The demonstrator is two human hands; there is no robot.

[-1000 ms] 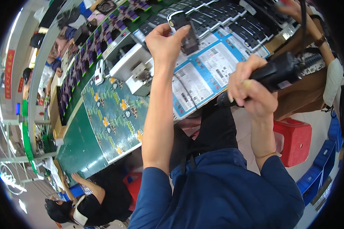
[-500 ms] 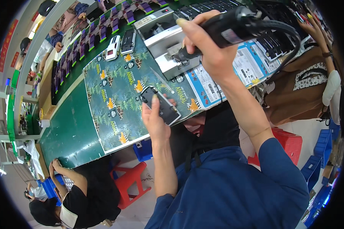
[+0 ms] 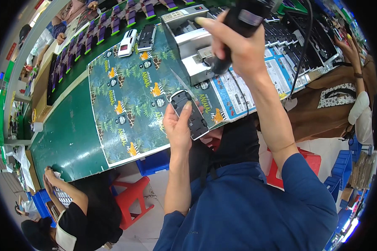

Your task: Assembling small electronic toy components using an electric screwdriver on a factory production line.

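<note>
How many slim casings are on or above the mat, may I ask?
3: one casing in the left hand, a white one and a black one at the far edge of the mat.

Black tool (image 3: 245,23), top beyond view

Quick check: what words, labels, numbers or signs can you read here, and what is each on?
I won't copy wording, only say where it stands.
Patterned mat: large yellow lettering, legible.
Blue-and-white sheet: print too small to read.
Black power tool in the right hand: label too blurred.
Metal box: markings on top, too small.
Red sign, far left: too blurred.
Blue shirt: tiny marking, unreadable.
</note>
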